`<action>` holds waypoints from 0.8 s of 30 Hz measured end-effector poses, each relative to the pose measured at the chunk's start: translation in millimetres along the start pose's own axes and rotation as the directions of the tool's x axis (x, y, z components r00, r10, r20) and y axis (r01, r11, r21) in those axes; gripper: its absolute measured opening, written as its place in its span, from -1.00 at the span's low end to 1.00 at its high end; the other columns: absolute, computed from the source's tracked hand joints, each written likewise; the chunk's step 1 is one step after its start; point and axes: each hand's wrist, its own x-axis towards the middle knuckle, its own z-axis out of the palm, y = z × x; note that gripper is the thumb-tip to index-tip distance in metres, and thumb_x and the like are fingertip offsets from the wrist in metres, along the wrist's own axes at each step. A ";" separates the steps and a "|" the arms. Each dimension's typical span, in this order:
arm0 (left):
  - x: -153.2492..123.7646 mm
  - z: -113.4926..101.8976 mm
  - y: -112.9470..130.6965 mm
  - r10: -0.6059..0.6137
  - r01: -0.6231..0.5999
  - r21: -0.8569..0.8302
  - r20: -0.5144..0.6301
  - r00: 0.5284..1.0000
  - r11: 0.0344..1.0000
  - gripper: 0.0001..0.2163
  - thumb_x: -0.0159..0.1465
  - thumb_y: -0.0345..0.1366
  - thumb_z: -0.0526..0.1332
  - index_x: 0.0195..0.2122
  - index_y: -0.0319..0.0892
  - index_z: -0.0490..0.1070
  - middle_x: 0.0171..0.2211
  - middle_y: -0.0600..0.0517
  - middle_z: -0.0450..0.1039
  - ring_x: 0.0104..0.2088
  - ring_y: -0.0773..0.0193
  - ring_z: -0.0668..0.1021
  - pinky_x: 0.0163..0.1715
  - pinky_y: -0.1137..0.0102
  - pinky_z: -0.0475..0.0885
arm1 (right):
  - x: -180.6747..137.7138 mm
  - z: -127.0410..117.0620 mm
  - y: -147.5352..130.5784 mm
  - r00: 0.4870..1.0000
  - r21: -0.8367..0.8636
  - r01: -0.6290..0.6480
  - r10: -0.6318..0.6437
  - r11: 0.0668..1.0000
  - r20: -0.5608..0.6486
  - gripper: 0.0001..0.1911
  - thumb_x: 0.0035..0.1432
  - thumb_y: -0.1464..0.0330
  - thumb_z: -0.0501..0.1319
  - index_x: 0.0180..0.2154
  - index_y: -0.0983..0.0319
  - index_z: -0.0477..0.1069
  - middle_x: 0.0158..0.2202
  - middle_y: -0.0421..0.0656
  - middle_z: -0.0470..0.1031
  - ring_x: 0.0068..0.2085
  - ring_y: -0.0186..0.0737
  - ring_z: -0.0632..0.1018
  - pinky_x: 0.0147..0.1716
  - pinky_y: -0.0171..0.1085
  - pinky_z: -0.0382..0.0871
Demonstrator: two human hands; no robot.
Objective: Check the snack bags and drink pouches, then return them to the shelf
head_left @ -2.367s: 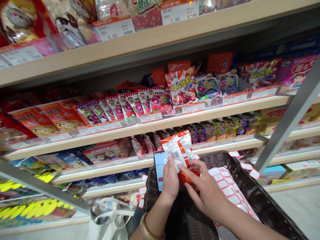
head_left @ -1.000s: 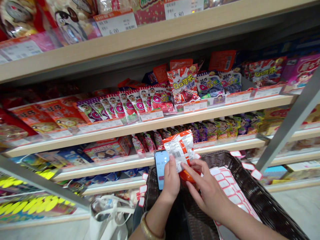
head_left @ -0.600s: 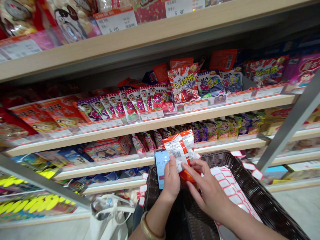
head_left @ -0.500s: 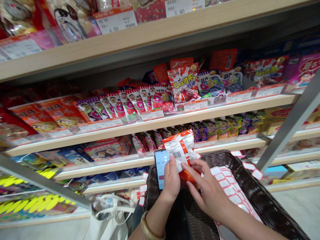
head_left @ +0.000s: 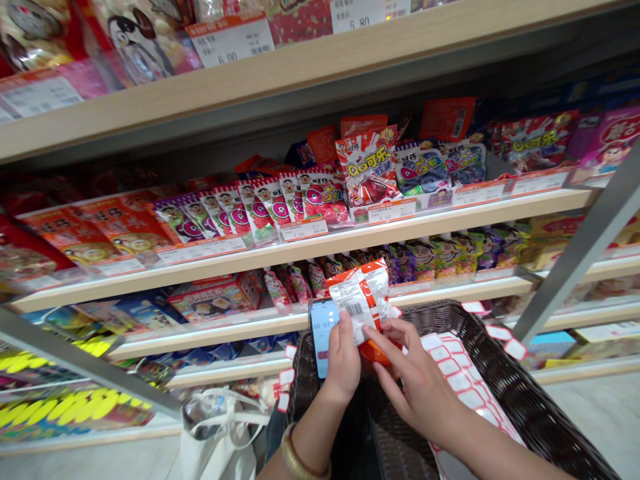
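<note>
A small orange-and-white candy bag [head_left: 356, 303], its printed back with a barcode facing me, is gripped in my left hand [head_left: 344, 360], thumb pressed on its front. My right hand [head_left: 413, 373] touches the bag's lower right side, fingers bent over it; part of the bag is hidden behind them. Left of the bag, a phone [head_left: 321, 340] with a lit timer screen stands at the basket's edge. Below both hands is a dark wicker basket [head_left: 525, 373], holding white sheets of red-bordered labels [head_left: 463, 383]. Loose labels [head_left: 505, 341] stick along its rim.
Ahead, a wooden shelf [head_left: 430, 213] carries rows of gummy candy bags [head_left: 320, 195] behind price tags [head_left: 391, 211]. Pouches [head_left: 425, 259] line the shelf below. A grey metal post [head_left: 575, 247] slants at right. A white tote bag [head_left: 215, 437] sits on the floor at lower left.
</note>
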 end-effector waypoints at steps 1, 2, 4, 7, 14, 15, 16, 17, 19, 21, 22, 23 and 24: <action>-0.2 0.4 0.4 -0.008 0.008 -0.003 -0.005 1.000 1.000 -0.36 0.24 0.26 0.02 -0.20 -0.26 0.56 -0.20 -0.13 0.63 -0.13 0.08 0.62 -0.02 0.27 0.47 | -0.1 0.4 -0.2 1.000 -0.001 0.000 0.000 1.000 0.000 -0.37 0.27 0.53 0.05 0.32 0.11 0.07 0.11 0.05 0.15 0.08 -0.06 0.44 0.03 -0.05 0.51; -0.8 0.9 1.2 -0.013 0.013 -0.007 -0.001 1.000 1.000 -0.36 0.24 0.26 0.01 -0.18 -0.26 0.56 -0.18 -0.14 0.63 -0.10 0.07 0.61 0.01 0.26 0.46 | -0.4 1.0 -0.4 1.000 -0.001 -0.003 0.003 1.000 0.000 -0.38 0.27 0.54 0.05 0.32 0.11 0.07 0.11 0.05 0.14 0.10 -0.06 0.43 0.04 -0.05 0.50; -3.5 1.7 3.8 -0.007 0.007 -0.011 0.026 1.000 1.000 -0.34 0.24 0.27 0.02 -0.15 -0.28 0.55 -0.13 -0.17 0.61 -0.04 0.04 0.59 0.08 0.22 0.42 | -1.1 2.3 -1.5 1.000 0.011 -0.025 0.025 1.000 -0.004 -0.39 0.27 0.52 0.05 0.31 0.12 0.07 0.13 0.06 0.13 0.13 -0.04 0.41 0.06 -0.05 0.48; -12.0 1.9 8.0 0.036 -0.038 0.011 0.119 0.992 0.999 -0.34 0.23 0.26 0.03 -0.05 -0.27 0.53 -0.02 -0.20 0.56 0.08 0.01 0.53 0.21 0.17 0.31 | -1.8 4.6 -4.2 0.996 0.052 -0.073 0.075 0.996 -0.046 -0.39 0.26 0.48 0.09 0.31 0.13 0.04 0.17 0.08 0.12 0.19 0.01 0.37 0.09 -0.01 0.45; -35.6 11.6 18.0 0.131 -0.183 0.126 0.340 0.931 0.975 -0.40 0.33 0.12 -0.01 0.27 -0.13 0.27 0.34 -0.13 0.17 0.37 0.07 0.18 0.37 0.21 0.00 | 9.4 4.4 -6.9 0.928 0.275 -0.121 0.207 0.954 -0.310 -0.47 0.30 0.40 0.09 0.26 0.13 0.06 0.21 0.06 0.22 0.23 -0.02 0.35 0.15 0.01 0.39; -36.9 15.4 22.1 0.179 -0.241 0.148 0.342 0.922 0.959 -0.42 0.33 0.09 0.01 0.29 -0.09 0.23 0.37 -0.10 0.10 0.38 0.07 0.13 0.37 0.20 -0.02 | 13.4 1.6 -7.0 0.913 0.332 -0.117 0.233 0.936 -0.335 -0.50 0.32 0.39 0.07 0.25 0.12 0.08 0.20 0.04 0.26 0.21 -0.06 0.39 0.13 -0.03 0.41; -37.3 19.4 27.1 0.240 -0.311 0.182 0.328 0.914 0.933 -0.44 0.34 0.05 0.03 0.30 -0.05 0.21 0.40 -0.06 0.03 0.40 0.07 0.09 0.37 0.18 -0.04 | 18.1 -2.5 -7.3 0.897 0.389 -0.116 0.265 0.914 -0.354 -0.53 0.33 0.38 0.05 0.24 0.12 0.09 0.18 0.02 0.30 0.18 -0.10 0.43 0.11 -0.08 0.43; -36.6 23.3 33.0 0.307 -0.381 0.230 0.301 0.903 0.896 -0.48 0.34 0.01 0.05 0.30 0.00 0.21 0.41 -0.03 -0.02 0.41 0.07 0.06 0.37 0.15 -0.06 | 23.2 -8.0 -7.8 0.879 0.445 -0.122 0.304 0.887 -0.367 -0.56 0.35 0.37 0.03 0.23 0.12 0.11 0.16 0.01 0.35 0.15 -0.13 0.46 0.09 -0.12 0.45; -31.9 29.7 46.5 0.430 -0.490 0.335 0.242 0.870 0.805 -0.57 0.35 -0.07 0.09 0.23 0.06 0.31 0.41 0.00 -0.02 0.40 0.05 0.07 0.36 0.10 -0.03 | 34.6 -23.2 -9.0 0.835 0.537 -0.149 0.397 0.830 -0.381 -0.63 0.37 0.34 0.02 0.18 0.12 0.20 0.10 -0.02 0.45 0.09 -0.16 0.53 0.04 -0.18 0.49; -22.9 34.6 61.5 0.498 -0.546 0.414 0.227 0.837 0.728 -0.65 0.34 -0.15 0.12 0.12 0.06 0.44 0.36 -0.03 0.09 0.35 0.03 0.20 0.33 0.09 0.08 | 46.2 -42.6 -9.5 0.789 0.598 -0.176 0.476 0.782 -0.389 -0.68 0.37 0.28 0.03 0.11 0.15 0.29 0.03 -0.04 0.53 0.03 -0.15 0.57 -0.02 -0.20 0.51; -17.1 37.2 69.2 0.517 -0.564 0.434 0.233 0.824 0.703 -0.68 0.32 -0.18 0.15 0.08 0.05 0.48 0.32 -0.06 0.17 0.30 0.02 0.28 0.30 0.10 0.16 | 51.8 -53.3 -8.8 0.777 0.617 -0.187 0.499 0.764 -0.383 -0.68 0.37 0.25 0.04 0.09 0.16 0.33 0.01 -0.04 0.55 0.01 -0.14 0.58 -0.04 -0.20 0.52; -10.6 40.6 77.1 0.525 -0.577 0.444 0.248 0.814 0.686 -0.70 0.30 -0.20 0.18 0.04 0.03 0.51 0.25 -0.08 0.26 0.25 0.03 0.36 0.26 0.13 0.24 | 57.4 -64.4 -7.3 0.776 0.629 -0.197 0.512 0.752 -0.369 -0.67 0.36 0.23 0.05 0.08 0.16 0.35 -0.01 -0.05 0.56 -0.01 -0.14 0.59 -0.04 -0.20 0.52; -3.5 45.1 85.1 0.520 -0.585 0.447 0.273 0.810 0.677 -0.72 0.29 -0.22 0.19 0.01 0.02 0.53 0.17 -0.09 0.35 0.19 0.05 0.43 0.21 0.17 0.31 | 63.0 -75.8 -4.5 0.786 0.634 -0.205 0.511 0.746 -0.347 -0.66 0.36 0.21 0.06 0.08 0.17 0.36 0.00 -0.05 0.56 -0.01 -0.13 0.59 -0.03 -0.19 0.51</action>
